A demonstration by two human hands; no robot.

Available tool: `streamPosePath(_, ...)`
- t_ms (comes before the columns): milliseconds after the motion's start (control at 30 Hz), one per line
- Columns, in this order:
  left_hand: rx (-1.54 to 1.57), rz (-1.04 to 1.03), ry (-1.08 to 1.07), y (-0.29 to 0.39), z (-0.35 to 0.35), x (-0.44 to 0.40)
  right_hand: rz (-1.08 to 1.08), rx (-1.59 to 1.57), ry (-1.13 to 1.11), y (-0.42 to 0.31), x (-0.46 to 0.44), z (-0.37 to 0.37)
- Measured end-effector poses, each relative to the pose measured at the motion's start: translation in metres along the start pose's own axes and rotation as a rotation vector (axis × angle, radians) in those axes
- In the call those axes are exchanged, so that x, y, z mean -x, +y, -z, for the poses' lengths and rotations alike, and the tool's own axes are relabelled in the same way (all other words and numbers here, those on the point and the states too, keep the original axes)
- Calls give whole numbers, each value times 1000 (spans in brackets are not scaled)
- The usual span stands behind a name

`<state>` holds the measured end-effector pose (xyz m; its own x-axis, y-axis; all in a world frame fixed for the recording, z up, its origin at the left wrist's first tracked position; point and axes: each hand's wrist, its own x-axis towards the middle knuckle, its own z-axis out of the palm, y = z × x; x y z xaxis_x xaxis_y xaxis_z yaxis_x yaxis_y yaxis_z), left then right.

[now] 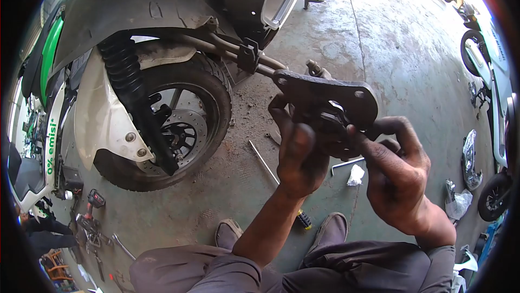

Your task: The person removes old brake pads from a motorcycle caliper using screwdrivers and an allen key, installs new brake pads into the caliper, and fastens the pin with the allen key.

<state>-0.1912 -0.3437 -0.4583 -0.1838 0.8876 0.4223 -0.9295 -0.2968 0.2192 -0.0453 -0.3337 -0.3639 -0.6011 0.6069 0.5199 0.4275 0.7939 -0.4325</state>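
In the head view I hold up a dark, dirty brake caliper (325, 88) with mounting holes at both ends of its flat edge. My left hand (298, 157) grips it from below and the left, thumb up and fingers curled behind it. My right hand (398, 171) is closed at its right side, thumb and forefinger pressed at the opening in the middle. A small shiny metal part (335, 113) shows there; whether the fingers pinch it is unclear. Hoses (219, 48) run from the upper left towards the caliper. Left of it stands the front wheel (216, 130) with its brake disc (187, 125).
A black fork leg with bellows (122, 73) and a white fender (100, 114) flank the wheel. On the floor lie a screwdriver (304, 220), a hex key (346, 165), crumpled white material (355, 175) and a power drill (95, 200). More motorbikes (490, 76) stand at the right.
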Motion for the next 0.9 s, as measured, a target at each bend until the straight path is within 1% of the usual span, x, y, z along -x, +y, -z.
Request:
streamPosePath(67, -290, -35, 111, -1, -5, -1, 51, 98, 18, -3, 1, -2)
streamPosePath(100, -290, -26, 108, -2, -8, -2, 44, 100, 24, -4, 2, -4)
streamPosePath(167, -368, -30, 109, -4, -12, -3, 76, 67, 125, -2, 7, -9)
streamPosePath(200, -368, -23, 103, -6, -11, -5, 105, 22, 116, 1, 12, -10)
streamPosePath(233, -402, -52, 105, -6, -10, -6, 101, 25, 121, 1, 17, -12)
streamPosePath(300, -436, -79, 104, -7, -10, -7, 95, -87, 129, 0, 24, -15)
streamPosePath(333, -478, -61, 174, -7, -10, -7, 104, -112, 87, 3, 27, -13)
streamPosePath(367, -520, -40, 243, -8, -11, -7, 99, -112, 92, 5, 28, -11)
streamPosePath(433, -490, -20, 316, -13, -17, -8, 98, -291, 44, 10, 30, -7)
streamPosePath(467, -498, -99, 287, -13, -17, -9, 122, -355, 102, 20, 35, -9)
streamPosePath(500, -505, -176, 257, -14, -17, -10, 108, -349, 120, 26, 41, -18)
streamPosePath(533, -585, -189, 250, -13, -8, -7, 5, -390, 272, 30, 47, -27)
streamPosePath(567, -590, -164, 242, -12, -14, -7, -98, -428, 427, 31, 51, -31)
streamPosePath(600, -515, -150, 250, -12, -22, -9, -176, -355, 292, 36, 51, -28)
streamPosePath(633, -442, -133, 262, -12, -28, -11, -226, -346, 190, 39, 50, -30)
streamPosePath(700, -430, -94, 232, -12, -30, -13, -194, -334, 140, 43, 47, -37)
streamPosePath(767, -517, -75, 226, -8, -26, -10, -219, -374, 165, 43, 46, -41)
streamPosePath(833, -523, -22, 231, -3, -27, -10, -170, -420, 144, 44, 42, -42)
streamPosePath(867, -492, 0, 203, 1, -28, -10, -132, -367, 203, 46, 41, -45)
streamPosePath(900, -458, 19, 178, 2, -30, -10, -142, -375, 219, 47, 40, -45)
